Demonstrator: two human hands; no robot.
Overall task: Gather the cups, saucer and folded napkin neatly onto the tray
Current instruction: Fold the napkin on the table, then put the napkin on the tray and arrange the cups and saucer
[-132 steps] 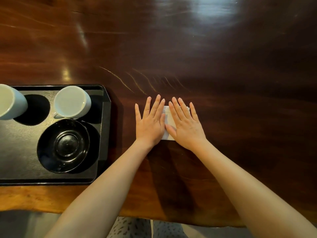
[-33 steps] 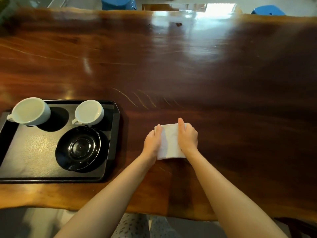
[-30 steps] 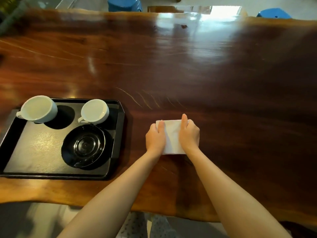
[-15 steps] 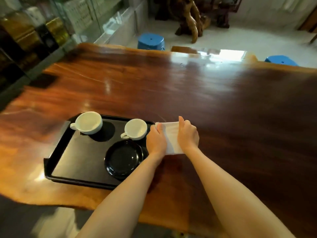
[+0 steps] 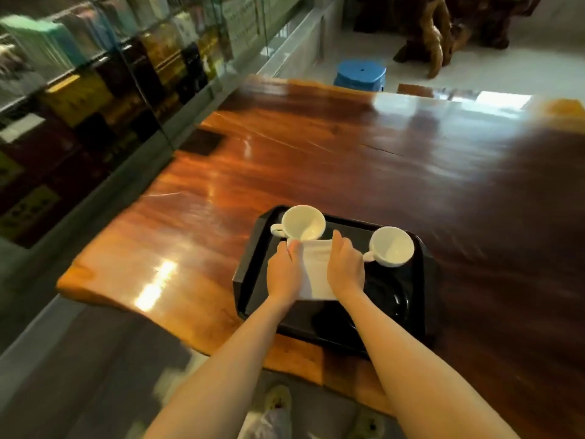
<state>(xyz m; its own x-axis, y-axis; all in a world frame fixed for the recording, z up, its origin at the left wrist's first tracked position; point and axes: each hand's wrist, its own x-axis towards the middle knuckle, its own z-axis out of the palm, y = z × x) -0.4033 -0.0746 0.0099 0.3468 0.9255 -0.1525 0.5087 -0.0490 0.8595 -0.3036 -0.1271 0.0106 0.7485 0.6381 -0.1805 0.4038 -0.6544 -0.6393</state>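
Both hands grip a folded white napkin (image 5: 313, 274) over a black tray (image 5: 253, 264) near the front edge of a polished wooden desk (image 5: 316, 160). The left hand (image 5: 283, 272) is closed on the napkin's left side, the right hand (image 5: 345, 269) on its right side, the cloth stretched between them. One white cup (image 5: 303, 222) stands in the tray's far-left corner, just beyond the napkin; a second white cup (image 5: 391, 246) stands in the far-right corner. A black saucer (image 5: 391, 301) lies in the tray near its right side, partly hidden behind the right forearm.
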